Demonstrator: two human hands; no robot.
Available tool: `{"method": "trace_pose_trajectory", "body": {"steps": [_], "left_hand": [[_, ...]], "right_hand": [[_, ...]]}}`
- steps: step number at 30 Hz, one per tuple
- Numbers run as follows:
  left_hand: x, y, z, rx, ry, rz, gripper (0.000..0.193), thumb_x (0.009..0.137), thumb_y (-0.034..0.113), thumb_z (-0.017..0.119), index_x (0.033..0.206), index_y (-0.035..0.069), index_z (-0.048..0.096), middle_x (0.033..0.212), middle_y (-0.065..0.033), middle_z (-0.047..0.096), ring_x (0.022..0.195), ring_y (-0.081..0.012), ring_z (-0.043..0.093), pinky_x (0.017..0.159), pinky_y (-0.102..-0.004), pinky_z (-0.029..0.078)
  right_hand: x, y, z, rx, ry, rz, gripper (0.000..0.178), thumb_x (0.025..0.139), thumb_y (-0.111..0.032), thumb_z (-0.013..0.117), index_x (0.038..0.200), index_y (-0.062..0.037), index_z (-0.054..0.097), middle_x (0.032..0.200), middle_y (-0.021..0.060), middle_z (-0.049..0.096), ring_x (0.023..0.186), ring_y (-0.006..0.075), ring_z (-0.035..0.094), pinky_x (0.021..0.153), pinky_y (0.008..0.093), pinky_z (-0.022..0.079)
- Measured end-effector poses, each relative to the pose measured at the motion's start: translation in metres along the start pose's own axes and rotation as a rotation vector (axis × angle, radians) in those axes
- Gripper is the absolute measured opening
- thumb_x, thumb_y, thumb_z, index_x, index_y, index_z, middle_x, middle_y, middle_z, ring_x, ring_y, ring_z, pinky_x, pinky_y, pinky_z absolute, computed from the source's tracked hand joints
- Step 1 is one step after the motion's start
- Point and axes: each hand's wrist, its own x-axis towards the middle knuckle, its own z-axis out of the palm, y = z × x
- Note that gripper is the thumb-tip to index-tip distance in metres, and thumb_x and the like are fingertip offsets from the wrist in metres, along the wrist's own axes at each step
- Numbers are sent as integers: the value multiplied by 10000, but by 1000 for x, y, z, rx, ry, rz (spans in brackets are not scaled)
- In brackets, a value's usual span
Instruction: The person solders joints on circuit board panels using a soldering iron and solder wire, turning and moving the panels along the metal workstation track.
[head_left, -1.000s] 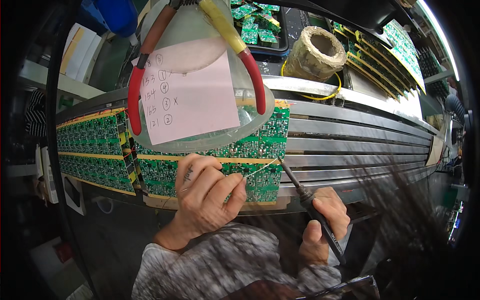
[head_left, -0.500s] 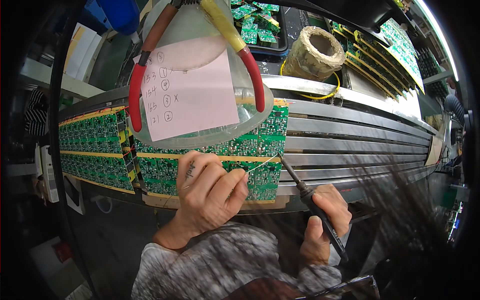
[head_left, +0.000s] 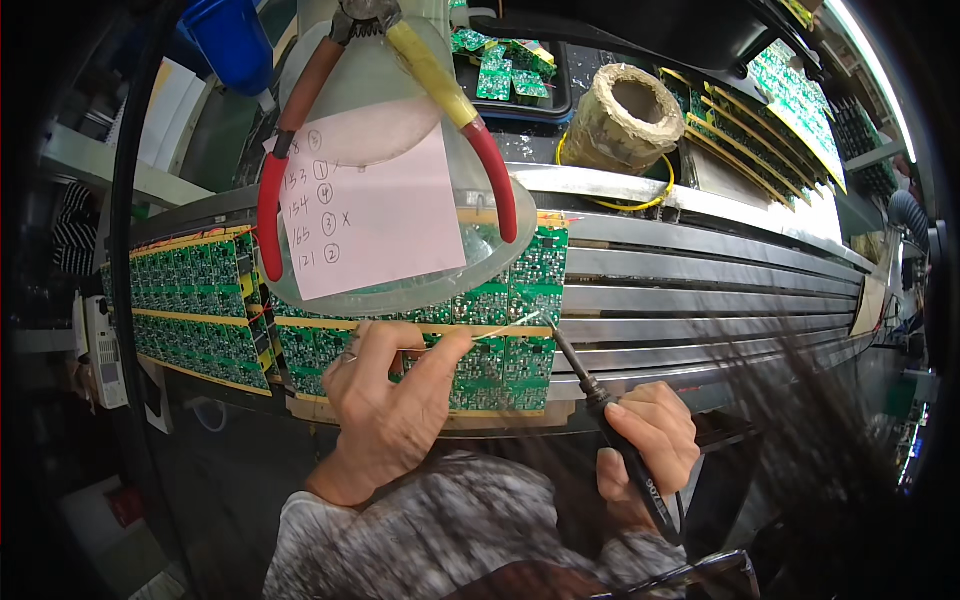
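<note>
My left hand (head_left: 385, 415) is over a panel of green circuit boards (head_left: 525, 375), thumb and index finger pinching a thin solder wire (head_left: 505, 328). The wire slants up and right to near the panel's right edge. From below right, my right hand (head_left: 655, 440) grips the black handle of a soldering iron (head_left: 630, 455). Its tip is at the panel's right edge, close to the wire's end; whether they touch I cannot tell. Another circuit board panel (head_left: 190, 285) lies to the left on the same rails.
Metal rails (head_left: 700, 300) run off to the right. Above the panel, a clear plastic shield (head_left: 480, 270) carries a pink handwritten note (head_left: 385, 215) and red-handled pliers (head_left: 495, 180). Behind are a crusted roll (head_left: 625, 120), a black tray (head_left: 560, 100) of board pieces and upright boards (head_left: 760, 140).
My left hand has loosened from a tighter fist and slid a little left along with the wire. The iron has tilted slightly, its tip a bit lower. The whole view has shifted slightly.
</note>
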Motion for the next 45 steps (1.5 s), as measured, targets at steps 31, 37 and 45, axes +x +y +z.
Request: {"method": "trace_pose_trajectory", "body": {"steps": [31,37,45], "left_hand": [[12,-13,-2,-163,104,70,206,769,26,833,947,95,755,762,-18,648,700,-231,664,668,-375,522],[29,10,-15,-529,-130,557,318,711,100,876,969,235,749,738,23,537,724,-198,631,684,-394,524],[-16,18,5,-559,-29,567,104,788,257,651,861,201,601,843,44,482,949,-176,547,950,-395,450]], "right_hand": [[20,17,30,35,303,35,402,1014,-415,642,1102,-25,672,770,111,660,640,261,609,625,389,494],[6,36,35,87,469,-26,433,1049,-407,561,1187,-1,620,741,144,623,642,228,526,610,396,415],[-13,44,34,199,490,28,445,1042,-364,542,1239,31,599,743,171,615,660,236,534,621,383,391]]}}
